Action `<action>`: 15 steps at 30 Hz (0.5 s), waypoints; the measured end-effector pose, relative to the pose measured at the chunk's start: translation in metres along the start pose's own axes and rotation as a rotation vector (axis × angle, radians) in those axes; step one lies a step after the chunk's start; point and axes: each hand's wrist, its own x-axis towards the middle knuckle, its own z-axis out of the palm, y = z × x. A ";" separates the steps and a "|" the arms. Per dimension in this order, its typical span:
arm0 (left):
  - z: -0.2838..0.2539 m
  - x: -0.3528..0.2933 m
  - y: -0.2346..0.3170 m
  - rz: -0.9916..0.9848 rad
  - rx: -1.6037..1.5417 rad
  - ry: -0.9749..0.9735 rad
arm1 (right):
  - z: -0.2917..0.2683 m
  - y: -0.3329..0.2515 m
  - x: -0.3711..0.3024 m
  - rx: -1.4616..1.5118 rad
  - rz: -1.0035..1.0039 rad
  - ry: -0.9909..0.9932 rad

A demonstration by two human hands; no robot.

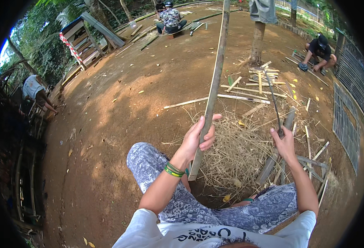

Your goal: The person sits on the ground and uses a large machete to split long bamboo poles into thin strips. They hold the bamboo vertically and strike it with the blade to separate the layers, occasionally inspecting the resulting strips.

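Note:
My left hand [196, 138] is closed round the lower part of a long split bamboo strip [215, 78], thumb along its side. The strip stands steeply tilted, its lower end above my lap and its top running out of view. In my right hand [285, 144] is the dark handle of a long, thin-looking knife [274, 96], its blade pointing up and away from me. Blade and strip are apart. Between and beyond my hands, a heap of pale bamboo shavings [235, 149] covers the ground in front of my crossed legs.
Cut bamboo slats [260, 84] lie piled by a tree trunk [257, 45]. A thick wooden piece [267, 169] rests near my right knee. One person [322, 51] crouches at the right, another [170, 20] sits far off, and a third [36, 91] is at the left. Bamboo panels [347, 120] stand right.

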 end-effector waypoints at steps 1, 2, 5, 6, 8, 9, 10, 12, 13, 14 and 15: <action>0.003 0.000 -0.003 -0.025 -0.040 -0.019 | -0.002 -0.005 -0.004 -0.031 -0.019 0.013; 0.007 0.001 -0.007 -0.049 -0.080 -0.036 | -0.005 -0.010 -0.009 -0.068 -0.029 0.012; 0.007 0.001 -0.012 -0.104 -0.148 -0.086 | -0.005 -0.029 -0.021 -0.144 -0.069 0.009; 0.007 -0.001 -0.013 -0.116 -0.165 -0.097 | -0.005 -0.039 -0.024 -0.176 -0.078 -0.034; 0.007 -0.002 -0.018 -0.148 -0.195 -0.109 | -0.006 -0.046 -0.028 -0.218 -0.130 -0.076; 0.008 -0.003 -0.020 -0.166 -0.197 -0.113 | -0.005 -0.044 -0.030 -0.228 -0.177 -0.077; 0.010 -0.003 -0.021 -0.183 -0.200 -0.116 | -0.004 -0.042 -0.032 -0.239 -0.224 -0.079; 0.010 -0.005 -0.025 -0.212 -0.193 -0.110 | 0.000 -0.038 -0.032 -0.283 -0.308 -0.063; 0.010 -0.006 -0.026 -0.225 -0.190 -0.111 | 0.000 -0.039 -0.033 -0.305 -0.350 -0.058; 0.011 -0.006 -0.026 -0.238 -0.187 -0.113 | 0.001 -0.041 -0.033 -0.327 -0.363 -0.055; 0.013 -0.007 -0.027 -0.250 -0.183 -0.111 | 0.001 -0.043 -0.033 -0.322 -0.363 -0.058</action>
